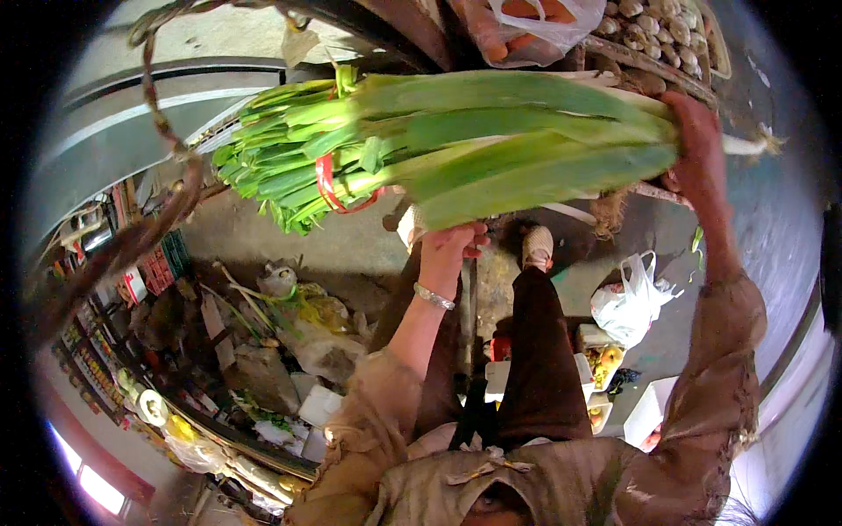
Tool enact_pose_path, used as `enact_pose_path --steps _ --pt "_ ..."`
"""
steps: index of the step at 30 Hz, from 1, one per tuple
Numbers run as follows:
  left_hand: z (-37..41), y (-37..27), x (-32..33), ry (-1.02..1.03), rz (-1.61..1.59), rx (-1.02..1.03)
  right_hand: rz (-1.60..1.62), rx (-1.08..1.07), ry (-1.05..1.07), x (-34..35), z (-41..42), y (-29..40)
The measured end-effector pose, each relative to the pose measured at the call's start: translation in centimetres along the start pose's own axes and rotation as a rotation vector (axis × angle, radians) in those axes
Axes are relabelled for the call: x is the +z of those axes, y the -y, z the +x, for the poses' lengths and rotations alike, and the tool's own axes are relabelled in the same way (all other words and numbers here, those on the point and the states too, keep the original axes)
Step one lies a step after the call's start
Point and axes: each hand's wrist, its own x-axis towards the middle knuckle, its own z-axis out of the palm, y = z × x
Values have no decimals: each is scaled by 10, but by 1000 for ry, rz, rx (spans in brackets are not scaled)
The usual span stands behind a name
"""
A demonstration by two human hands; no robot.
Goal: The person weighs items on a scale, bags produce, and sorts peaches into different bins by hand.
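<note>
A big bundle of leeks lies across the view before me, its green leaves towards the left and white stalks towards the right. My right hand grips the bundle at its stalk end; one rooted white stalk sticks out beyond it. My left hand is at the lower edge of the leaves, its fingers partly curled; whether it grips a leaf cannot be told. Beside the leaf ends, at the left, is a bunch of leafy greens with a red tie around it.
A clear plastic bag of orange produce and a crate of garlic bulbs are at the top. A white plastic bag and boxes of fruit sit on the floor at the right. Clutter covers the lower left. A twisted rope hangs at the left.
</note>
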Motion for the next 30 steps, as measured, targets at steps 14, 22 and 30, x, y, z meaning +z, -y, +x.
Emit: enact_pose_path --steps 14,22,30 --pt "-26 14 -29 -17 -193 42 99 96 56 44 35 130" --pt "-42 23 -47 -41 -284 74 -177 -23 -69 214 66 159" --pt "-72 47 -92 -103 -428 115 -7 101 90 236 99 70"
